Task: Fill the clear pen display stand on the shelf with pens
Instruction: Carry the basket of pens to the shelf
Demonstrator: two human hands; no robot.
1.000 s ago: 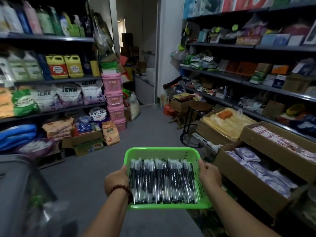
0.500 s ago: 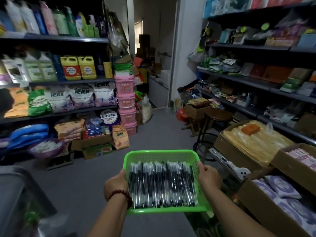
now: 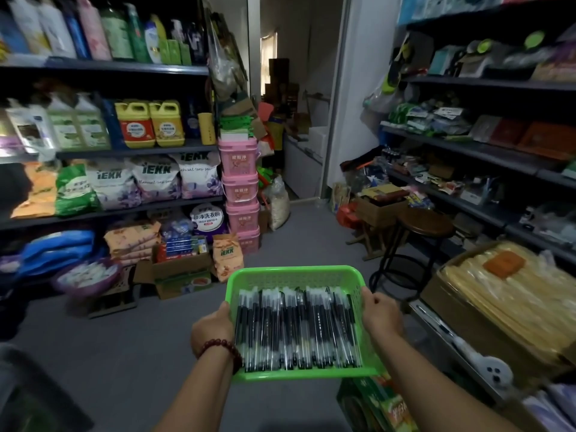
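None stocked yet, seemingly | left hand (image 3: 212,330) and right hand (image 3: 381,316) grip opposite sides of green plastic mesh basket (image 3: 293,275), lower centre, full of black-capped clear pens (image 3: 296,332) | display stand unseen

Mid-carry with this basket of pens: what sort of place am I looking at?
Most likely a small general shop: shelves on both sides packed with goods, yellow detergent jugs and washing powder bags on the left, stacked pink buckets beside them.

Shelf detergent bags (image 3: 156,182) and an orange floor bag (image 3: 228,257) read "iEKK".
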